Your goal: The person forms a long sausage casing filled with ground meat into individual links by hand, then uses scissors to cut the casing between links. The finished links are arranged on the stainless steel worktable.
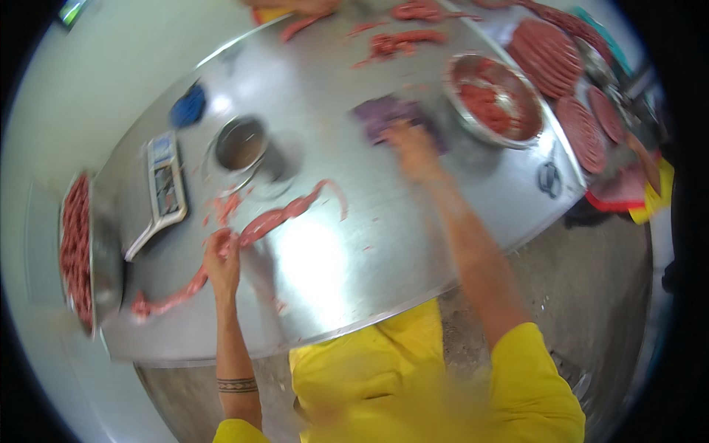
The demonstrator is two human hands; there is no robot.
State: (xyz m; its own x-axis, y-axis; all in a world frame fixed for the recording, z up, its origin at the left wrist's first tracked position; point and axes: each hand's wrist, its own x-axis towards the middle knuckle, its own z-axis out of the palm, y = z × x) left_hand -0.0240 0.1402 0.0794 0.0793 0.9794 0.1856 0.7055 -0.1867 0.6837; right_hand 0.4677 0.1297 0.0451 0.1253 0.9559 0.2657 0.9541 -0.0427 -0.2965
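Pinching a sausage strand (264, 223), the left hand (221, 258) is working inside the table's front edge (369, 320). Across open steel (399, 229), the right hand (413, 151) is touching purple cloth (380, 113), grip unclear.

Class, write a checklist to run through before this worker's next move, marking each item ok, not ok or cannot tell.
1. Left hand at the sausage strand: ok, fingers touch it.
2. Right hand on the purple cloth: ok.
3. Cloth gripped rather than just pressed: cannot tell, blurred.
4. Metal cup upright: ok.
5. Table free of scraps: not ok, meat bits lie near the strand.
6. Scissors away from both hands: ok, toward the table's right edge.
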